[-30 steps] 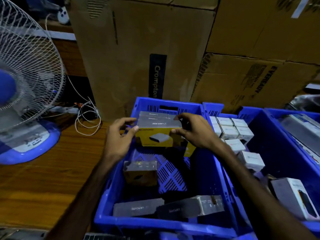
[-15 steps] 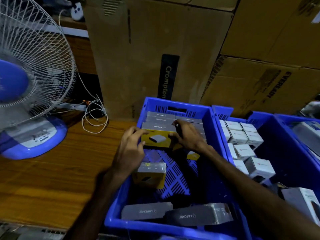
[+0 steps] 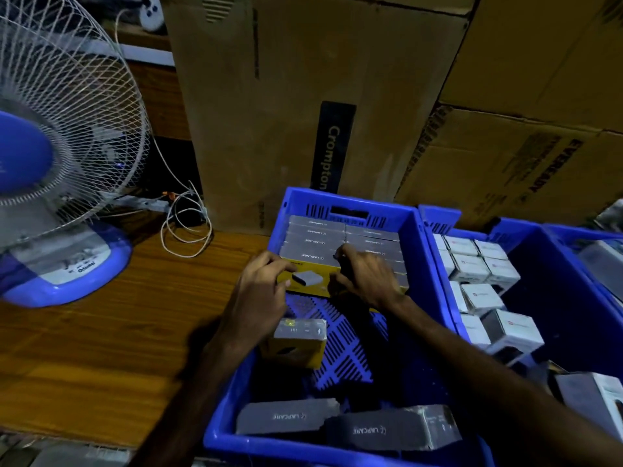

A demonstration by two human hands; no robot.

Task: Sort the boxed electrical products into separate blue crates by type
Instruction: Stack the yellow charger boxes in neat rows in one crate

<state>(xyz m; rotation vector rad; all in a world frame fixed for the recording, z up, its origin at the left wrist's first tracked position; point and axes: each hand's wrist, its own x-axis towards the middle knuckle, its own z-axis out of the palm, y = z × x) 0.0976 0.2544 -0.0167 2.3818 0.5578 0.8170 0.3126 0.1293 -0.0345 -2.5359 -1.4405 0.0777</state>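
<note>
Here, in the head view, both hands work at the far end of the middle crate [image 3: 416,264]. The left hand [image 3: 259,294] grips the left end of a yellow box [image 3: 308,279], thumb on its front face and fingers curled over the top. The right hand [image 3: 365,278] holds the same box at its right side, fingers curled over the upper edge. The box stands on edge against a stack [image 3: 340,239] of like boxes that fills the far wall, so the two-handed hold looks meant to press it square into that row, keeping the type packed tight and leaving floor space nearer the person.

The box has a yellow front with a picture of a small grey device, and a grey top carrying a white brand mark, matching the grey tops behind it. A loose box [image 3: 298,343] of the same kind lies tilted on the crate's slotted floor just below the left wrist, and two more grey boxes [image 3: 347,424] lie flat at the near wall, probably waiting to join the row.

The right crate [image 3: 553,298] holds white boxes [image 3: 480,281], smaller and cube-like, a separate type kept apart. The crates sit on a wooden tabletop [image 3: 101,348], with a fan [image 3: 57,163] at the left and cartons [image 3: 303,96] stacked behind.
</note>
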